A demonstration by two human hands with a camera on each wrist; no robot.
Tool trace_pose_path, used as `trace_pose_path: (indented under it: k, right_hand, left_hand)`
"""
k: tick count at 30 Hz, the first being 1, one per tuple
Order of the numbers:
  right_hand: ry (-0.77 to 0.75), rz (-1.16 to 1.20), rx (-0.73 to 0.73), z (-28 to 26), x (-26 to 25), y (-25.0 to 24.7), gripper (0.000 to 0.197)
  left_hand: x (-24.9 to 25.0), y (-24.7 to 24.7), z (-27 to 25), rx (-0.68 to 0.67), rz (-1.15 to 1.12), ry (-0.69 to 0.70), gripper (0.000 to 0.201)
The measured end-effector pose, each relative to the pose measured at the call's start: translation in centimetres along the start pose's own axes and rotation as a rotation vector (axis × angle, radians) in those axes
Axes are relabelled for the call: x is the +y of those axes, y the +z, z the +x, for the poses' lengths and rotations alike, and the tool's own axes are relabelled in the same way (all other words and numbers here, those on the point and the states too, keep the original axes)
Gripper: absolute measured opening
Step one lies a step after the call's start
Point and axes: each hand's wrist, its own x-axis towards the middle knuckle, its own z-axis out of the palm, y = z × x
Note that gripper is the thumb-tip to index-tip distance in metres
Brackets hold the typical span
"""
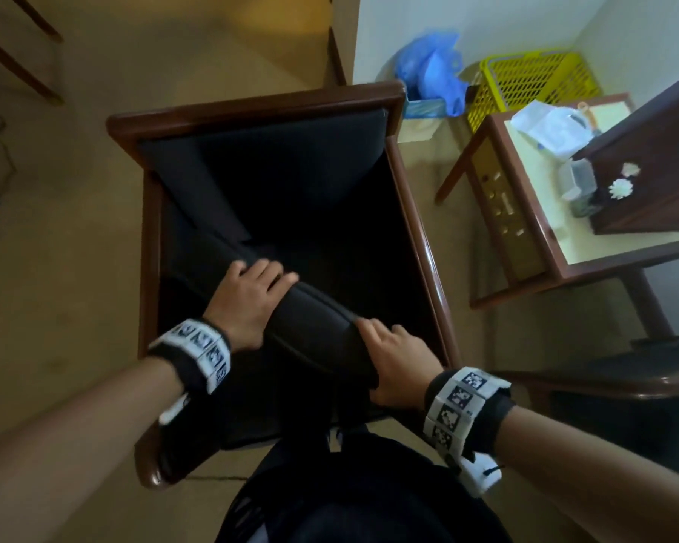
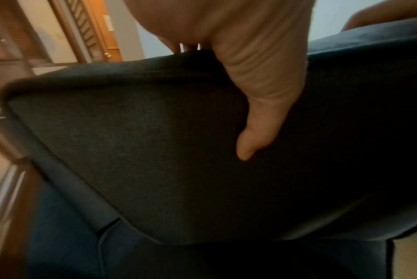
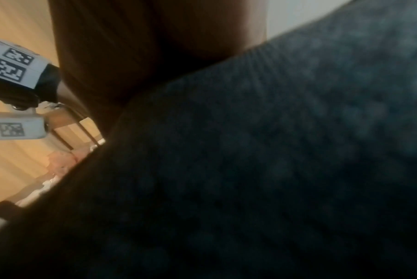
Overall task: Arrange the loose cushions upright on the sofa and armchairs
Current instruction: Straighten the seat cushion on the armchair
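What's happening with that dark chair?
A person is standing over a wooden-framed armchair and handling a dark cushion with both hands. The left hand grips its top edge, thumb pressed into the near face, and the right hand holds the nearer end. The cushion is over the seat, tilted rather than propped upright against the backrest. Beside the chair there is a small side table, with a yellow basket and a blue plastic bag in the corner.

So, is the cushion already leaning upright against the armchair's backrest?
No, both hands, left hand and right hand, hold the cushion over the armchair seat.
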Motion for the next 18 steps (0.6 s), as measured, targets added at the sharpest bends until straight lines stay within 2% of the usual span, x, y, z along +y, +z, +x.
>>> trace_pose_path:
  k: [4,8,12,14,18]
  right_hand:
    - [-0.122,-0.066,-0.043,0.7,-1.3,-1.2,0.102]
    - [-0.296,-0.218,-0.008,1.9,-2.3,-3.5,0.104]
    - [-0.395,-0.342,0.000,4.2,-2.9,-4.0,0.109]
    - [-0.360,-0.358,-0.005,5.2,-2.7,-3.7,0.112]
    - [-0.237,-0.255,0.104,6.1,-0.7,-4.2,0.108]
  left_hand:
    - [0.1,0.5,-4.3,0.017,-0.066,-0.145,0.092]
    - [-0.3,-0.2,-8.2,0.018,-0.101,-0.252,0.074]
    - [0.3,0.8,-11.2,-0.001,-0.162,-0.420,0.086]
    - [0.8,1.7,-11.1,-0.038,-0.229,-0.501,0.096]
    - [0.2,2.2,-9.1,-0.067,-0.330,-0.592,0.112]
